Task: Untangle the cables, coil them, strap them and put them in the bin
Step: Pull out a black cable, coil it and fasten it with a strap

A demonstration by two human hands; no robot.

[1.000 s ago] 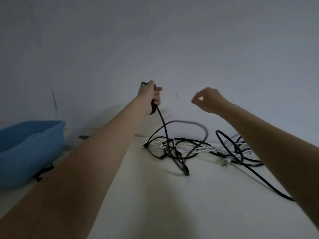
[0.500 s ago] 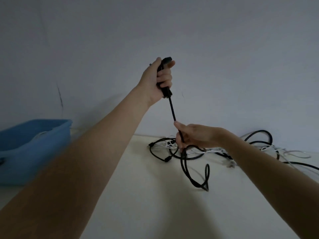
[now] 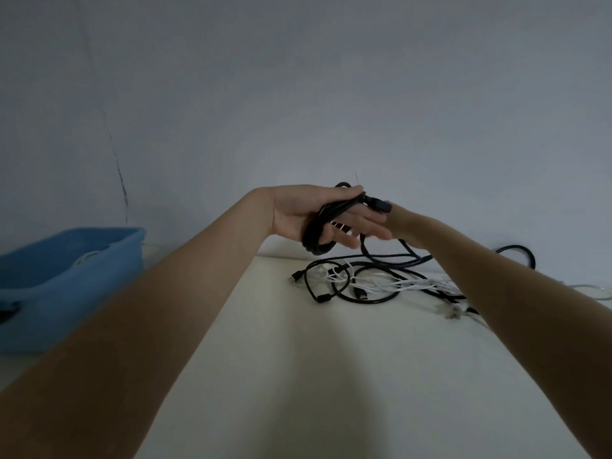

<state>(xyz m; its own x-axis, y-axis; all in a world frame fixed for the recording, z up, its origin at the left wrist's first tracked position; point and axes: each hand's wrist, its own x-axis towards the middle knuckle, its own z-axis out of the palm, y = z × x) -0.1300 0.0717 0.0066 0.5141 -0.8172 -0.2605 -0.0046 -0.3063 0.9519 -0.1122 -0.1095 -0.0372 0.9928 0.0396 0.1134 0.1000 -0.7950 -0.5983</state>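
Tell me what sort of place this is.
Probably a plain indoor workroom: a pale table against a bare wall, a blue bin and tangled cables.

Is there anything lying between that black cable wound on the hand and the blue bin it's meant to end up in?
Nothing visible blocks the way. The black cable is looped over the left hand, and only bare table lies between it and the blue bin. But the cable trails into the tangle, so it isn't free.

black cable (image 3: 319, 226) now looped round left hand (image 3: 318, 215)
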